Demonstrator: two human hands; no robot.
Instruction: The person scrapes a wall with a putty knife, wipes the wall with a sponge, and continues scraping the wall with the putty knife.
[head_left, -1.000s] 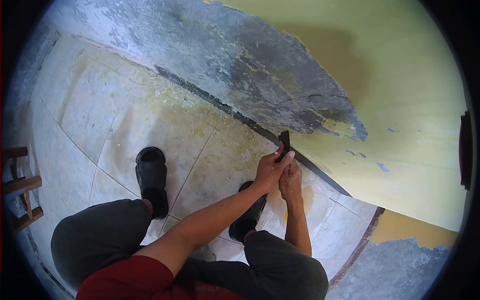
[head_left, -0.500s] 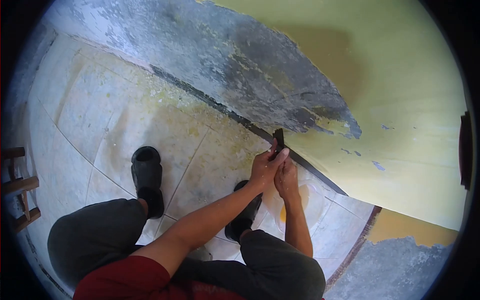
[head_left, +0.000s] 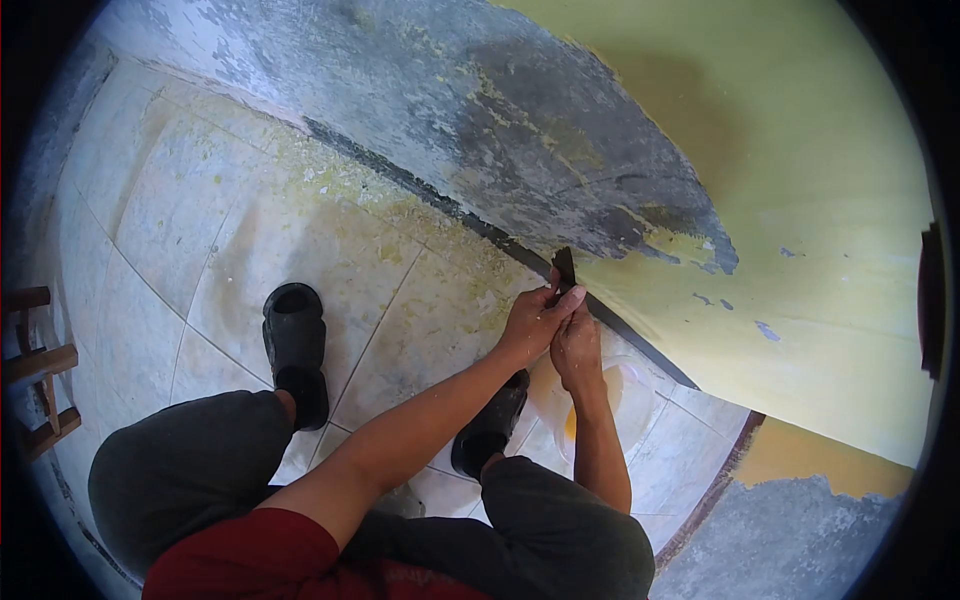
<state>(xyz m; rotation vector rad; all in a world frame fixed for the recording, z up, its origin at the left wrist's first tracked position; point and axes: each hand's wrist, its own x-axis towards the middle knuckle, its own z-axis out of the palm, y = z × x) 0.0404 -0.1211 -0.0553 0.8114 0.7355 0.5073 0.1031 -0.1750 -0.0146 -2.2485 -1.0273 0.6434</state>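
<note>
Both of my hands are together at the foot of the wall. My left hand (head_left: 536,322) grips a dark, flat scraper (head_left: 565,266), with the thumb lying along it. Just right of it, my right hand (head_left: 577,348) is closed round the lower part of the same scraper, which is mostly hidden by the fingers. The scraper's upper end meets the wall (head_left: 640,262) just above the dark skirting strip (head_left: 630,335), near the lower edge of a grey patch (head_left: 560,140) where the yellow-green paint is gone.
Paint flakes (head_left: 370,200) lie on the tiled floor (head_left: 190,260) along the wall. A clear plastic container with something yellow (head_left: 612,400) is behind my right forearm. My dark shoes (head_left: 295,345) rest on the tiles. Wooden furniture (head_left: 42,365) stands at the far left.
My hands and the scraper have shifted very slightly up in view, and the scraper is tilted a little differently. The wall's grey patch appears slightly farther right.
</note>
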